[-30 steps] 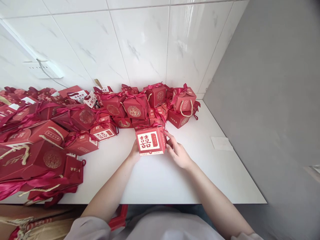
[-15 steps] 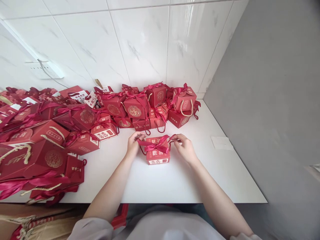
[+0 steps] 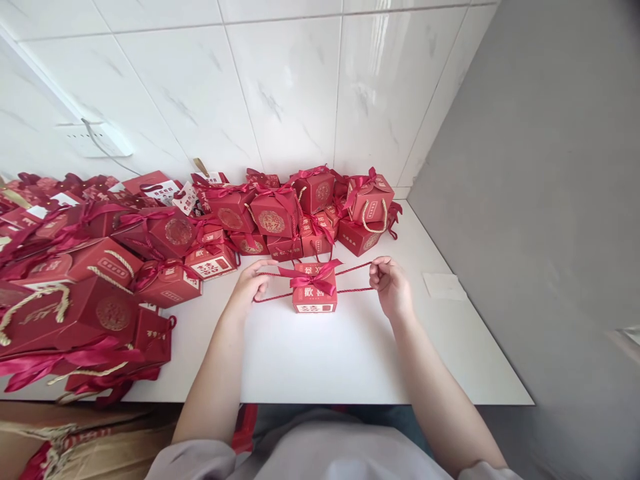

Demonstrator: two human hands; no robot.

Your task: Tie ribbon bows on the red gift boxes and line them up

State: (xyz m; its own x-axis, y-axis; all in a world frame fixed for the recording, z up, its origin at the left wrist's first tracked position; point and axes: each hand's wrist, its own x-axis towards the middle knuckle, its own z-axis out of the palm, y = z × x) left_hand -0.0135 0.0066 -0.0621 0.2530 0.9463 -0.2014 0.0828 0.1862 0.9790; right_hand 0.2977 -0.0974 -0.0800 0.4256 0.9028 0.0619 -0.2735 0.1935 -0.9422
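Observation:
A small red gift box [image 3: 314, 300] with a crimson ribbon bow [image 3: 315, 281] on top stands upright on the white table. Dark red rope handles stretch taut from its two sides. My left hand [image 3: 250, 287] has its fingers hooked through the left rope handle [image 3: 275, 297], out to the left of the box. Over on the right, my right hand [image 3: 390, 280] is closed on the right rope handle [image 3: 354, 291], pulling it out sideways. Neither hand touches the box body.
Many similar red boxes [image 3: 175, 233] are piled along the left and back of the table [image 3: 450, 360]. A white paper piece [image 3: 444, 286] lies near the right edge, beside a grey panel [image 3: 540, 200]. An open cardboard box [image 3: 110, 453] is below at left.
My hands have moved apart, the left one leftward and the right one rightward, drawing both rope handles out straight. The gift box has shifted slightly away from me.

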